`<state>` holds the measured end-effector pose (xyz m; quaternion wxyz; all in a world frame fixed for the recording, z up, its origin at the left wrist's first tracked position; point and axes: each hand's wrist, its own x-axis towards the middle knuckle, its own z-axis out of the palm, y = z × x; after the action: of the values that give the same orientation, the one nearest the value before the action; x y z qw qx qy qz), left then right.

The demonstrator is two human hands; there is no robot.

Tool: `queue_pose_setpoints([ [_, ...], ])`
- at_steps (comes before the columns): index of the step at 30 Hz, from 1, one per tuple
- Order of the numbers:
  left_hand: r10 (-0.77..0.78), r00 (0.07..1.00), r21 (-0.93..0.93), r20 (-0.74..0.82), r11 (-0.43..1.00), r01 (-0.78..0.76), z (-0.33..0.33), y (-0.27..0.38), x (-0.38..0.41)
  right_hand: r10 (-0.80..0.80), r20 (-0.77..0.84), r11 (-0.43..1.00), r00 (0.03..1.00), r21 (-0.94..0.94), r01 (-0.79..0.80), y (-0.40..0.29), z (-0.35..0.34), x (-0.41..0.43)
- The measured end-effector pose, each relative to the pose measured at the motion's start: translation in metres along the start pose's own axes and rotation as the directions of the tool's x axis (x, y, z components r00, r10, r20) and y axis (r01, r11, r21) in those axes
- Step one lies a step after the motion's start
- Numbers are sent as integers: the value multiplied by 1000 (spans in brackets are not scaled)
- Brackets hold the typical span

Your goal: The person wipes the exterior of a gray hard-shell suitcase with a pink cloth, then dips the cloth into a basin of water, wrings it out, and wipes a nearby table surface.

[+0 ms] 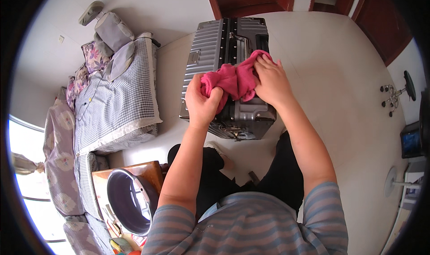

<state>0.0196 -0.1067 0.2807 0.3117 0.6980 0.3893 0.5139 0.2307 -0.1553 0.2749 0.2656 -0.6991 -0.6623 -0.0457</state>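
A grey ribbed hard-shell suitcase [208, 55] with black edging and metal rivets stands on the floor in front of me. Over its top I have a bunched pink cloth [230, 80]. My left hand [203, 102] grips the cloth's left end, thumb on top and fingers curled beneath. At the right end, my right hand [272, 78] lies with its fingers spread over the cloth; the palm side is hidden. A metal handle [243, 45] on the suitcase shows just beyond the cloth.
A purple-grey basin [122, 198] sits on a wooden table [146, 169] at the lower left. Left of the suitcase is a sofa [117, 104] with a checked cover and flowered cushions. A wheeled stool [398, 93] stands at the far right, near dark red doors [383, 26].
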Motion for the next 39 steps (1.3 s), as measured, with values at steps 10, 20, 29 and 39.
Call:
queue_pose_setpoints([
  [10,109,960,102,257,985,-139,-9,22,13,-163,54,925,985,356,134,9,4,7],
  [20,194,861,276,471,894,-352,-22,40,37,-332,229,881,915,421,214,-9,-23,34],
  [29,-114,823,430,557,887,-168,-28,23,61,-241,27,925,970,309,221,-10,-25,21],
  [39,-248,787,484,564,872,-72,-31,46,56,39,-446,978,894,199,57,21,-39,112],
])
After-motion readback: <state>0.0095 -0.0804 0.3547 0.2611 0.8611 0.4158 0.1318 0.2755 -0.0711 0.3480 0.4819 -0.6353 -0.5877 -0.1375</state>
